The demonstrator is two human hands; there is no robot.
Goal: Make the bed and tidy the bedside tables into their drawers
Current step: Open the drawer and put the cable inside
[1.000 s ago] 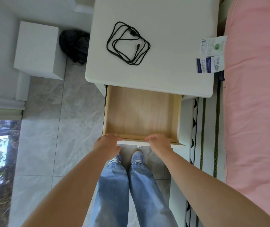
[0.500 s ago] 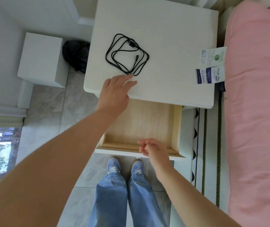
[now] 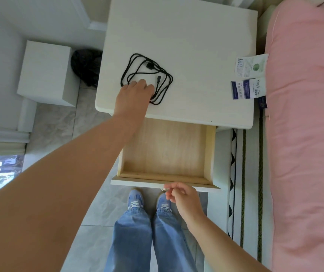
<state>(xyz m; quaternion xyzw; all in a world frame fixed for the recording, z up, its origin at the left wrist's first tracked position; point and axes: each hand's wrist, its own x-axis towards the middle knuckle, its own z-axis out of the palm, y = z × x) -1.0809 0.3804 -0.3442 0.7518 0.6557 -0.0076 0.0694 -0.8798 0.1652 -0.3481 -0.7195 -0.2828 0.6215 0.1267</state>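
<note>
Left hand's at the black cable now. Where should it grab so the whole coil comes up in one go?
Grip the near side of the black cable, where several loops run bunched together beside the left hand. Come from above and from the drawer side, fingers curling under that bundle. The coil lies flat and loose on the bedside table, so a single outer strand would probably let it unravel.

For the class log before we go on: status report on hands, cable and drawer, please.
Left hand on black cable, fingers over its coil. Right hand loosely curled by drawer front. Drawer open, nothing in the way.
</note>
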